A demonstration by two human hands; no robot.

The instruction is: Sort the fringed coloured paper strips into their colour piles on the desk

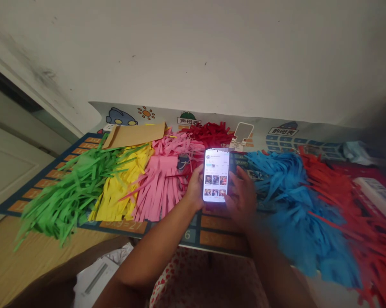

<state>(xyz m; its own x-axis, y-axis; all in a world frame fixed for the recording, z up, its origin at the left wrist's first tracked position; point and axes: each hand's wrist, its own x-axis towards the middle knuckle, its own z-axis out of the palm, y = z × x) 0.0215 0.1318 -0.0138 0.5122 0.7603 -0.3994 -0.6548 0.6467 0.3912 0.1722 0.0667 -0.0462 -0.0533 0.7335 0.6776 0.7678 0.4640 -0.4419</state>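
A lit smartphone (216, 177) is upright between my hands, its bright screen showing rows of small pictures. My left hand (196, 188) is closed round its left edge. At the right edge, my right hand (243, 194) is curled against the phone, with the thumb near the lower right corner of the screen. Left of the phone lie fringed paper strips: pink (159, 186), yellow (120, 188) and green (69, 188). To the right spread blue paper strips (292, 201) and red paper strips (349, 205). Behind the phone is a dark red bunch (213, 133).
A printed mat (116, 226) covers the table and curls up against the wall (193, 64). A tan cardboard piece (135, 136) rests on the yellow strips. Behind the phone stands a white phone stand (243, 133). A white pack (377, 199) lies far right; papers (95, 280) are below the table.
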